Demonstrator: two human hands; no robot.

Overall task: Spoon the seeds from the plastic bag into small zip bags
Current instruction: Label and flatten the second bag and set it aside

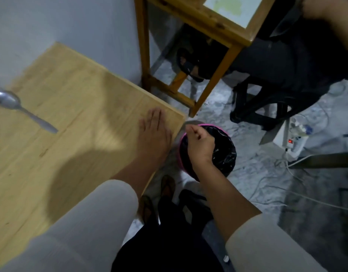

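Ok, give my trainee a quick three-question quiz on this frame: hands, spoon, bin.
1. True or false: the left hand lies flat on the wooden table.
2. Which is the right hand above? A) the spoon B) the pink bin with a black liner C) the power strip
3. Fill in: the spoon lies on the ____, held by no hand.

Key: 1 true; 2 B; 3 table. Whether the right hand's curled fingers hold anything cannot be told.
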